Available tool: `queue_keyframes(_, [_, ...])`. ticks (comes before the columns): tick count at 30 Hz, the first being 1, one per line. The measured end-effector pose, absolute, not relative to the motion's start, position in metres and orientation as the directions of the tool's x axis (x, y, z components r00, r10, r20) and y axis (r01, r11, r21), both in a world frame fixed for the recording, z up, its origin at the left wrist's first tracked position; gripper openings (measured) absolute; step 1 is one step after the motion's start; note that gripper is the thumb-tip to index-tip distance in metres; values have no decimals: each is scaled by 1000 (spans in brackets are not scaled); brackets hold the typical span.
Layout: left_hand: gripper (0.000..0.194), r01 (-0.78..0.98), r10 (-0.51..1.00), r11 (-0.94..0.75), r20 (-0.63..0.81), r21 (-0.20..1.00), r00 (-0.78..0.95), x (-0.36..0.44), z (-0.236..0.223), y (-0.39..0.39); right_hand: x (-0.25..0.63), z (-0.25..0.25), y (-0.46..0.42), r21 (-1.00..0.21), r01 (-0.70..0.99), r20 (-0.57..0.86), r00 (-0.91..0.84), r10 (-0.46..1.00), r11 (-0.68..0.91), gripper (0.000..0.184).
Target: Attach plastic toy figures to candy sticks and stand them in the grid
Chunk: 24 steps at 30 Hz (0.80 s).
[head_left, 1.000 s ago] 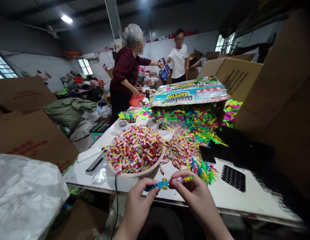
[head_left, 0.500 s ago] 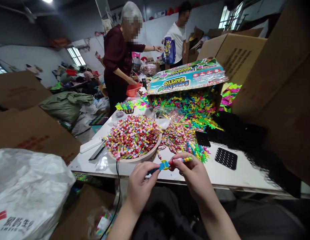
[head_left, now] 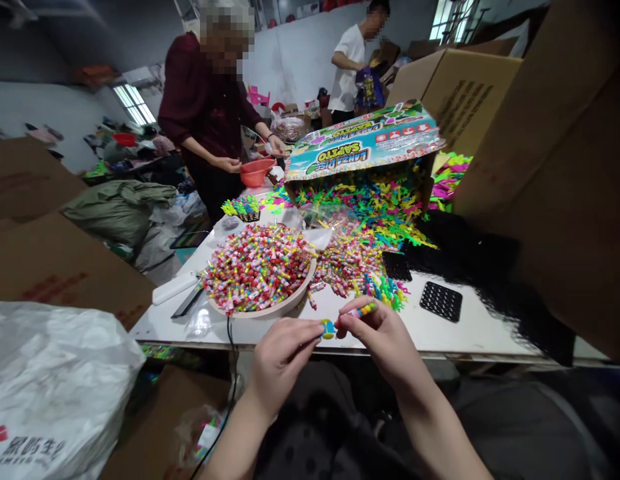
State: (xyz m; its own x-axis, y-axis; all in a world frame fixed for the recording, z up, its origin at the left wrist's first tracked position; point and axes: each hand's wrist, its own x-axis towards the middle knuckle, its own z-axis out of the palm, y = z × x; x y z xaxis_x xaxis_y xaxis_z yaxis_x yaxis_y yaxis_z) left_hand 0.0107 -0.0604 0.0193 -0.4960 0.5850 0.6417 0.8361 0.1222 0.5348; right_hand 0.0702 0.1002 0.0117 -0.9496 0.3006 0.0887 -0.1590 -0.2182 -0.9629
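Note:
My left hand (head_left: pixel 285 350) is closed, pinching a small blue and yellow plastic piece (head_left: pixel 328 329) between thumb and fingers. My right hand (head_left: pixel 385 333) grips a small tube of coloured candy (head_left: pixel 366 311), its red end pointing at the blue and yellow piece. The two parts are close together; whether they touch I cannot tell. Both hands hover by the table's front edge. Just beyond them stands a round basin (head_left: pixel 295 301) heaped with similar candy tubes. More tubes (head_left: pixel 340 267) lie loose to its right, beside colourful plastic pieces (head_left: pixel 390 293).
A printed carton (head_left: pixel 360 150) on its side spills bright plastic pieces across the table (head_left: pixel 495 327). A black pitted tray (head_left: pixel 441 301) and black netting (head_left: pixel 535 320) lie at right. One co-worker (head_left: pixel 200 100) stands behind the table by a red basket (head_left: pixel 255 171); another person (head_left: pixel 347 73) is farther back.
My view has shifted slightly. Both held pieces remain in my hands. The nearer co-worker has drawn the outstretched arm down to the red basket. The person behind has raised the blue bag.

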Motion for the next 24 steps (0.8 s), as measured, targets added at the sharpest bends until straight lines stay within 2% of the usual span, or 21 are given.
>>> queue_keyframes(6, [30, 886, 589, 130, 684, 446, -431, 13, 11, -61, 74, 10, 96, -963, -149, 63, -934, 352, -223, 23])
queue_keyframes(24, [33, 916, 613, 118, 698, 383, -370, 13, -9, -63, 77, -2, 90, -958, -135, 29, -922, 386, -253, 26])
